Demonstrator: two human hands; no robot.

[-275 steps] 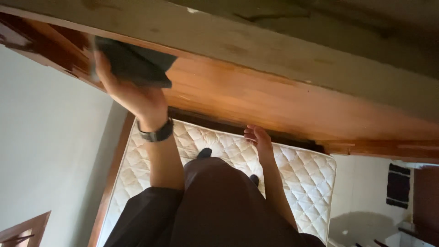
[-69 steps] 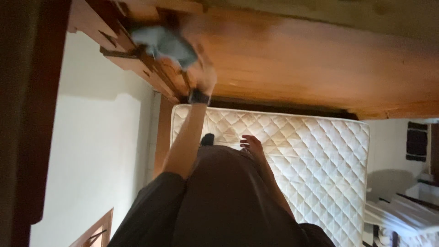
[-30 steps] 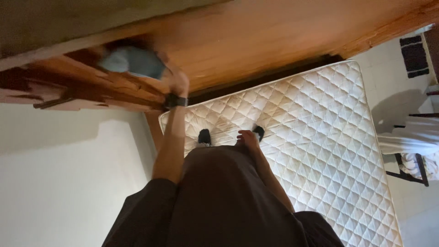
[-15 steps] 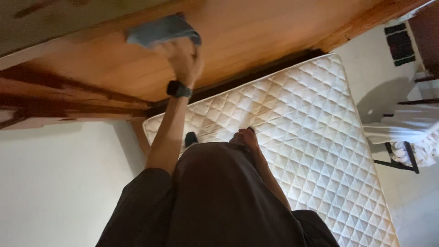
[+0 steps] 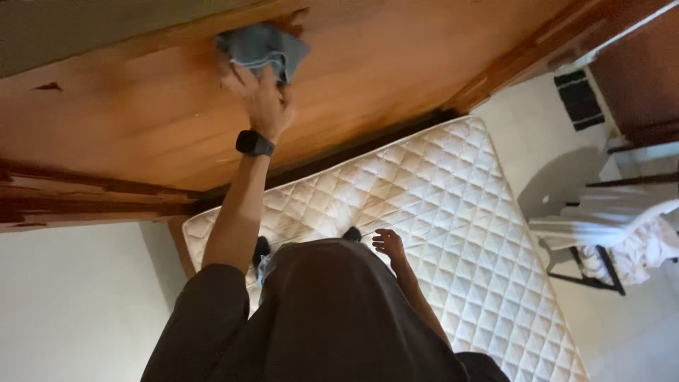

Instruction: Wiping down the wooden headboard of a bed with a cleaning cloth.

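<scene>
Head view: left hand (image 5: 260,99) fingers clamped on one blue cloth (image 5: 263,48); right hand (image 5: 388,244) fingers apart.

— What is that big panel made of?
— The wooden headboard (image 5: 396,78) is orange-brown, smooth, with a soft varnished sheen. The cloth (image 5: 263,48) pressed on it is soft, matt grey-blue fabric.
— And below?
— The mattress (image 5: 453,212) is quilted white fabric, matt. The watch (image 5: 254,143) looks like smooth black plastic or rubber.

- A crumpled grey-blue cloth (image 5: 263,48) is lying bunched against the orange-brown wooden panel (image 5: 396,64), near its upper edge.
- The cloth is being pressed flat there, its folds spreading sideways.
</scene>
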